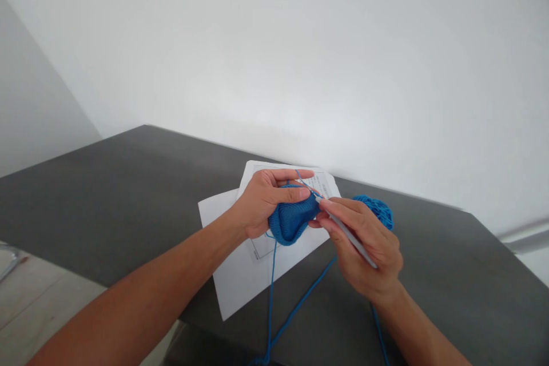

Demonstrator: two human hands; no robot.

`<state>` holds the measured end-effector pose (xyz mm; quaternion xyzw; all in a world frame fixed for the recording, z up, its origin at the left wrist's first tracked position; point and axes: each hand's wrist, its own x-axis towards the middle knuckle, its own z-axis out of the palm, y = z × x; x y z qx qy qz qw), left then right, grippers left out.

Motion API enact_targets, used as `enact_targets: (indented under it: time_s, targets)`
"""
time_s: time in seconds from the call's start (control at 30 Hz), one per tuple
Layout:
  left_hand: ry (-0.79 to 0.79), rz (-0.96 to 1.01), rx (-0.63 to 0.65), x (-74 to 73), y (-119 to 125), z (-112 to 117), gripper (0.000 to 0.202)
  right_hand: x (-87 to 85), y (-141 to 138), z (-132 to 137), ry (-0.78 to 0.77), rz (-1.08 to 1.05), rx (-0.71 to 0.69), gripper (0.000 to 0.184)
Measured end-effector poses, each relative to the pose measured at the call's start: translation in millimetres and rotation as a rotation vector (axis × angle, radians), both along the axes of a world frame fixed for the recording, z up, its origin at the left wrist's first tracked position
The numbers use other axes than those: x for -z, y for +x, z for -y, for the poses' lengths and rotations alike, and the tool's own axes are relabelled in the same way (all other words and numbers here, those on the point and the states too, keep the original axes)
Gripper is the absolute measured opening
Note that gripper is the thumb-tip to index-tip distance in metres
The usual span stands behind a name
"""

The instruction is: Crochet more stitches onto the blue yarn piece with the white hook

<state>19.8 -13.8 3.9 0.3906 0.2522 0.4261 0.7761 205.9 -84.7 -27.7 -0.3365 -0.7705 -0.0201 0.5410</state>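
Observation:
My left hand (265, 200) pinches a blue crochet piece (292, 218) between thumb and fingers. It is cup-shaped, with a rounded, folded rim. Over the raised left index finger runs a strand of blue yarn (271, 286), which also hangs down past the table's front edge. My right hand (371, 243) grips a pale grey crochet hook (354, 242) like a pen. The hook's tip meets the upper right edge of the blue piece, close to the left fingertips. Exactly how the yarn sits on the tip is too small to make out.
Behind my right hand lies a ball of blue yarn (377, 210), partly hidden. White sheets of paper (231, 280), one printed, lie beneath my hands on the dark grey table (128, 194). A white wall (274, 57) stands at the table's back edge.

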Motion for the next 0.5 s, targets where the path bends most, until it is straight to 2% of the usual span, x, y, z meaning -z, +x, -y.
enact_targets:
  time_s: [0.3,0.5]
  targets:
    - [-0.016,-0.112,0.03,2.8,-7,-6,0.049,-10.6,15,-2,-0.085,-0.042,-0.074,0.044]
    - [0.022,-0.174,0.063,0.3,-11,-9,0.043,-15.0,23,-2,-0.086,-0.026,-0.083,0.044]
